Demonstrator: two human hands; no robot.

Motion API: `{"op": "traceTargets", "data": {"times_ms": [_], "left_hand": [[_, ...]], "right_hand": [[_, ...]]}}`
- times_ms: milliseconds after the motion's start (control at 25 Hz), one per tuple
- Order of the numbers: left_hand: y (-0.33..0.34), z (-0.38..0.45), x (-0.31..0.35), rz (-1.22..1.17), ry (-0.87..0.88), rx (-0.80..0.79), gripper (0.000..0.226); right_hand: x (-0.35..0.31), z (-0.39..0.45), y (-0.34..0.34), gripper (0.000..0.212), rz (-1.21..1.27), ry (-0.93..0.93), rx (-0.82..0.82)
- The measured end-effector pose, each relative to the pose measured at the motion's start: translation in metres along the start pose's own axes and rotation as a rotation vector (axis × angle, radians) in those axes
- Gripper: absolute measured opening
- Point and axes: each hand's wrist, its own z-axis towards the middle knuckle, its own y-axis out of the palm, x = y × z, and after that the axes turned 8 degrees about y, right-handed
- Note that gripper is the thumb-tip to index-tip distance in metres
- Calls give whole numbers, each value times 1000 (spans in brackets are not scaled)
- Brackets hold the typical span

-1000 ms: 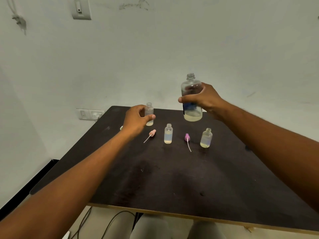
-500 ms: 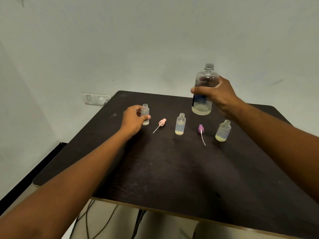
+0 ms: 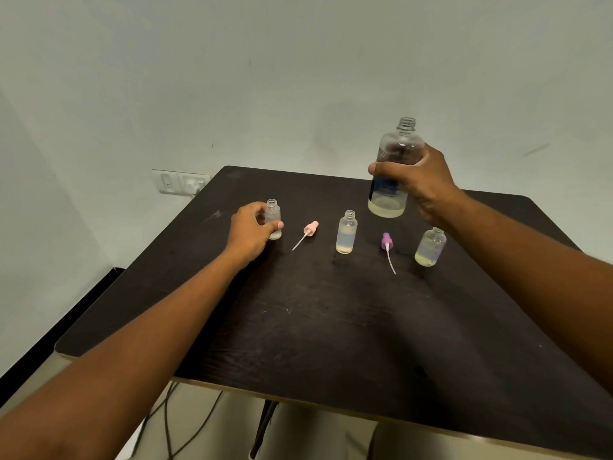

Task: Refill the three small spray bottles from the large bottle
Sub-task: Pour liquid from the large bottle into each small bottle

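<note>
My right hand (image 3: pixel 421 184) grips the large clear bottle (image 3: pixel 394 154), upright and uncapped, a little pale liquid at its bottom, held above the table. My left hand (image 3: pixel 252 230) is closed around the leftmost small bottle (image 3: pixel 273 215), which stands uncapped on the dark table (image 3: pixel 315 327). The middle small bottle (image 3: pixel 346 232) and the right small bottle (image 3: pixel 430 248) stand open, each holding pale liquid. A pink spray cap (image 3: pixel 310 229) with its tube lies between the left and middle bottles. A purple spray cap (image 3: pixel 386 242) lies between the middle and right ones.
The table stands against a white wall, with a wall socket (image 3: pixel 180 182) at its far left corner. Cables (image 3: pixel 172 426) hang below the near table edge. My forearms stretch over the table's front half.
The left small bottle has come down from above the table to stand on it, still in my left hand. The large bottle stays upright in my right hand. The camera view tilted downward.
</note>
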Motion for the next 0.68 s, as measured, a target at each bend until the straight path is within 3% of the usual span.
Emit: {"op": "traceTargets", "data": {"times_ms": [360, 680], "left_hand": [[-7, 2, 22, -3, 15, 12, 74], [2, 2, 61, 69, 123, 78, 78]], "right_hand": [[-11, -7, -27, 65, -2, -18, 67], [-17, -18, -120, 66, -58, -26, 202]]}}
